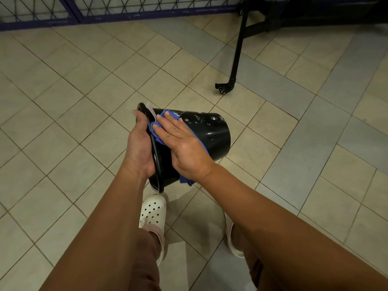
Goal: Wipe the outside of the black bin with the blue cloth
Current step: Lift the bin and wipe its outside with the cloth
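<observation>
The black bin point(212, 135) is held on its side above the tiled floor, with its open rim to the left and its base to the right. White smudges mark its upper wall. My left hand point(139, 143) grips the rim. My right hand point(182, 143) lies flat on the bin's side and presses the blue cloth point(156, 133) against it near the rim. Most of the cloth is hidden under my palm; one end hangs out below my wrist.
Beige and grey tiled floor point(84, 91) all around. A black wheeled frame leg point(235, 66) stands at the upper right. A blue mesh fence point(105, 11) runs along the top. My feet in white clogs point(153, 213) are below the bin.
</observation>
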`<action>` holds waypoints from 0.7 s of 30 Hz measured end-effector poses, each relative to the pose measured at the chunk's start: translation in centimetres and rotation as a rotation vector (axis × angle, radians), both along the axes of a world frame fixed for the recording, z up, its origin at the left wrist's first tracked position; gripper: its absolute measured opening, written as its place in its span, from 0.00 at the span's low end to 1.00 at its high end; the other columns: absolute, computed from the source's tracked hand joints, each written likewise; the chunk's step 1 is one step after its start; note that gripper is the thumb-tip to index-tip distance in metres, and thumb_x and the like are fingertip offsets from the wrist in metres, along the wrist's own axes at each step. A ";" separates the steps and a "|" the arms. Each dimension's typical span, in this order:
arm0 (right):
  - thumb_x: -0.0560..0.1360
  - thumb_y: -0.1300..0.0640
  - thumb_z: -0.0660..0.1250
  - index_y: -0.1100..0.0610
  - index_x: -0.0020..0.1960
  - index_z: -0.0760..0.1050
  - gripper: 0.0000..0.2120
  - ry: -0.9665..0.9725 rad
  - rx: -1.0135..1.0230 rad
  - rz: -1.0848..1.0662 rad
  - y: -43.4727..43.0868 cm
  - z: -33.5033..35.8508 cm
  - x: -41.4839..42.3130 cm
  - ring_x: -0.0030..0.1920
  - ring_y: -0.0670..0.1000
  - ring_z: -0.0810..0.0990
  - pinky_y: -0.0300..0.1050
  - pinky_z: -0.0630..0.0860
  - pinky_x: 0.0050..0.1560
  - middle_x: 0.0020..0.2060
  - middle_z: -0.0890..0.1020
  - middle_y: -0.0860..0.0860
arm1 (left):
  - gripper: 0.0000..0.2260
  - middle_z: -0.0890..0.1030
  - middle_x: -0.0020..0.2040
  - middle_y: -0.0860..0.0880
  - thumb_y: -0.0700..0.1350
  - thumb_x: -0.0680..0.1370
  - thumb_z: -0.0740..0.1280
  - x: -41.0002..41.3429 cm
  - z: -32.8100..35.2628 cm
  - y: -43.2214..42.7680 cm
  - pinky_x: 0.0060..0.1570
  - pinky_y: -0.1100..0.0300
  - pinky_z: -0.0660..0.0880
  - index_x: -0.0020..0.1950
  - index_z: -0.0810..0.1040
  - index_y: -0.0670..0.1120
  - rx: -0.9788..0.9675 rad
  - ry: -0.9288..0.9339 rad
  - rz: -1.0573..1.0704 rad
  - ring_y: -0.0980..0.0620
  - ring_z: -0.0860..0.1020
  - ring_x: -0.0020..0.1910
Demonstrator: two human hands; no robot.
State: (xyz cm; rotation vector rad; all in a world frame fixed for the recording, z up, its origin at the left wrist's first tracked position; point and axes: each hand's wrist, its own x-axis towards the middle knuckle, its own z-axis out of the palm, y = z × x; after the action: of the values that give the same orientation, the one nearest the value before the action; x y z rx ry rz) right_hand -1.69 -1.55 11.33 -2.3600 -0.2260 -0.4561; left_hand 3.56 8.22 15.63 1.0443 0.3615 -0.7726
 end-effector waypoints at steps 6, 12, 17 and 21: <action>0.74 0.65 0.53 0.64 0.67 0.69 0.22 0.005 0.023 -0.063 -0.5 0.2 0.0 0.72 0.61 0.62 0.58 0.55 0.73 0.68 0.70 0.61 | 0.34 0.84 0.57 0.41 0.66 0.80 0.50 -0.5 0.4 -0.7 0.59 0.53 0.79 0.59 0.83 0.41 -0.030 -0.048 0.049 0.44 0.82 0.59; 0.74 0.68 0.57 0.66 0.66 0.70 0.20 -0.051 0.006 -0.035 -0.9 -0.3 -0.9 0.71 0.62 0.64 0.60 0.57 0.72 0.67 0.71 0.62 | 0.36 0.84 0.58 0.40 0.67 0.80 0.48 -0.8 0.2 -0.6 0.59 0.53 0.79 0.56 0.85 0.41 -0.036 -0.018 0.018 0.44 0.82 0.59; 0.74 0.67 0.53 0.66 0.67 0.69 0.22 0.019 0.015 -0.051 -1.5 1.0 0.1 0.72 0.61 0.63 0.58 0.55 0.73 0.68 0.70 0.62 | 0.32 0.81 0.63 0.41 0.64 0.82 0.47 -1.3 0.0 -1.1 0.65 0.52 0.75 0.69 0.75 0.41 -0.058 -0.078 0.005 0.45 0.79 0.64; 0.72 0.69 0.56 0.65 0.68 0.68 0.24 0.080 0.102 -0.190 -1.7 0.8 -0.2 0.72 0.61 0.62 0.56 0.52 0.73 0.69 0.69 0.62 | 0.31 0.81 0.63 0.42 0.64 0.82 0.47 -1.3 -0.1 -1.0 0.60 0.53 0.78 0.68 0.75 0.43 -0.074 -0.083 -0.025 0.46 0.80 0.63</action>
State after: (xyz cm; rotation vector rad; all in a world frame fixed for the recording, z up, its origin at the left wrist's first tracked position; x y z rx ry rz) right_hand -1.85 -3.20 12.15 -2.3028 0.0587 -0.4513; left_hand 2.25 7.20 15.53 1.0098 0.2474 -0.7572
